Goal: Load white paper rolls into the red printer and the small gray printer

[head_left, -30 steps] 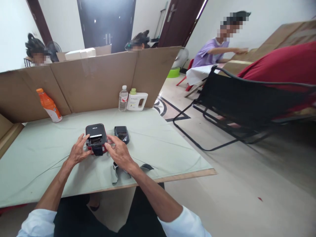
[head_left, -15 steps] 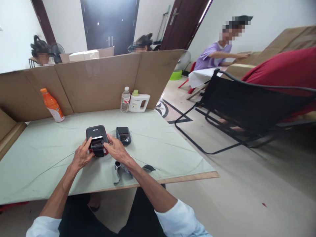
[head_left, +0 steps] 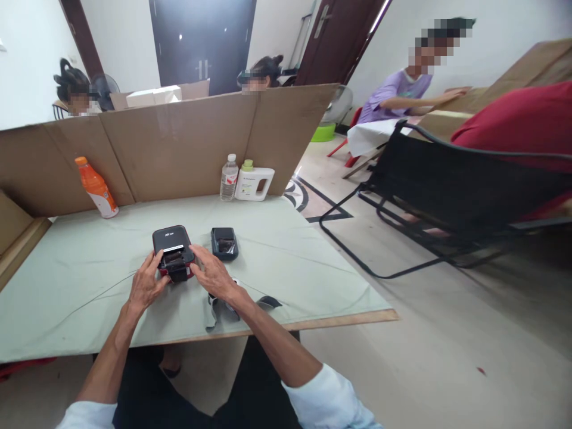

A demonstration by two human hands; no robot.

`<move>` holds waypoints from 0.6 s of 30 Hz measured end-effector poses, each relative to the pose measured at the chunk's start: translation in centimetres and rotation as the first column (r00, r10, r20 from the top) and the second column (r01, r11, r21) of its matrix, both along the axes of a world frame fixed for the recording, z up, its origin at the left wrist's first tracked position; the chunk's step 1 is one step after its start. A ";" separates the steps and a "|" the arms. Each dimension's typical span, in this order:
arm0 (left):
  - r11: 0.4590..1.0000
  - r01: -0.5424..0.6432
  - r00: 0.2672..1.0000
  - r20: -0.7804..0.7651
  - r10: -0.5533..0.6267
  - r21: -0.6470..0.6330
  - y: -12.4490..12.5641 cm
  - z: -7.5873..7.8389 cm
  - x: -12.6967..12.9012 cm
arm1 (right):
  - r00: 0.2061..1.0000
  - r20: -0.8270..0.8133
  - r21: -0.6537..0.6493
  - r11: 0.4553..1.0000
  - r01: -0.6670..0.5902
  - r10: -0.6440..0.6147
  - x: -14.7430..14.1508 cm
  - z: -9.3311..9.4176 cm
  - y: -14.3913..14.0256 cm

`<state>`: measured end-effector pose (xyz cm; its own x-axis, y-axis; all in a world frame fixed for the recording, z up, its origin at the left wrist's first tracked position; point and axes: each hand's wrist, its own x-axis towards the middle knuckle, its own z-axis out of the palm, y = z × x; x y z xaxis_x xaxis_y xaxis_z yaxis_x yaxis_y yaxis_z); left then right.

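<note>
A black label printer (head_left: pixel 171 238) with a red lower edge lies on the cloth-covered table, a dark strip hanging out over its front. My left hand (head_left: pixel 146 282) holds it by the left side, thumb at the front corner. At the right edge, the fingertips and thumb of my right hand (head_left: pixel 213 273) rest against the casing. A smaller dark device (head_left: pixel 224 243) with a shiny brown window sits just right of the printer. Below my right wrist, curled grey and black strips (head_left: pixel 211 313) lie partly hidden by the forearm.
An orange bottle (head_left: pixel 97 189), a clear water bottle (head_left: pixel 229 179) and a white jug (head_left: pixel 254 182) stand along the cardboard wall (head_left: pixel 179 149). Black folding chair (head_left: pixel 451 190) to the right. One person in purple (head_left: pixel 395 98) sits beyond; two heads show behind the cardboard.
The printer has shifted slightly left and turned a little. My right thumb has moved off its front face to the right edge. The view has tilted slightly.
</note>
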<state>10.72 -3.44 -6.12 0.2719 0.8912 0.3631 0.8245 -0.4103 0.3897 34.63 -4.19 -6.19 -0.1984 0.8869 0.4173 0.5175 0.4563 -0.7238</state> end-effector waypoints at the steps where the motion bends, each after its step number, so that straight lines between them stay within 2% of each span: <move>1: 1.000 0.001 1.000 0.008 -0.001 0.003 0.0 0.0 0.0 | 0.999 0.046 0.000 1.000 0.000 0.000 0.1 0.0 0.0; 7: 1.000 -0.002 0.999 0.040 0.002 0.005 -0.2 0.1 0.3 | 0.959 0.283 -0.036 0.999 0.012 -0.001 0.0 0.8 -0.5; 18: 1.000 -0.001 0.999 0.054 0.001 0.001 -0.1 -0.1 0.3 | 0.940 0.340 -0.040 0.998 0.041 -0.025 -0.3 0.9 -0.5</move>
<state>11.02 -3.56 -6.21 0.2509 0.8912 0.3779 0.8025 -0.4098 0.4337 34.37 -4.72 -5.25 -0.2914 0.9119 0.2889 0.7505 0.4052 -0.5221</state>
